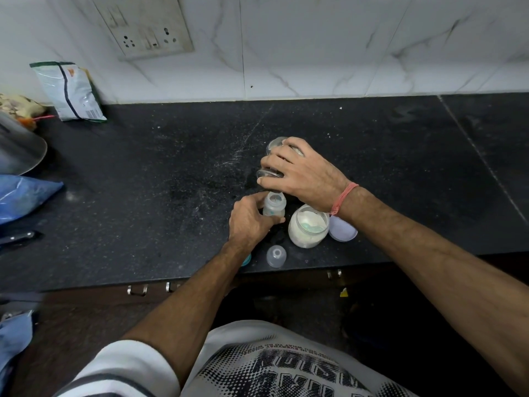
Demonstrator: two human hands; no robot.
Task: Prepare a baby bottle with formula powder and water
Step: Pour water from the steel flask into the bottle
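A small clear baby bottle [274, 206] stands upright and uncapped on the black counter [143, 173], with white powder at its mouth. My left hand [248, 222] grips its body from the left. My right hand [300, 173] holds a clear glass [273, 144] tipped on its side just above and behind the bottle's mouth. An open jar of white formula powder [308, 229] with a green scoop inside stands right of the bottle, its pale lid [343, 229] lying beside it. The bottle's clear cap [276, 255] sits near the counter's front edge, and a teal ring [246, 259] peeks out under my left wrist.
A foil packet [70, 91] leans on the tiled wall at the back left. A steel vessel [20, 150], a blue plastic bag [23, 196] and a dark knife handle [20, 236] lie along the left edge. A wall socket panel [146, 27] is above. Cabinet handles [137, 290] are below the counter.
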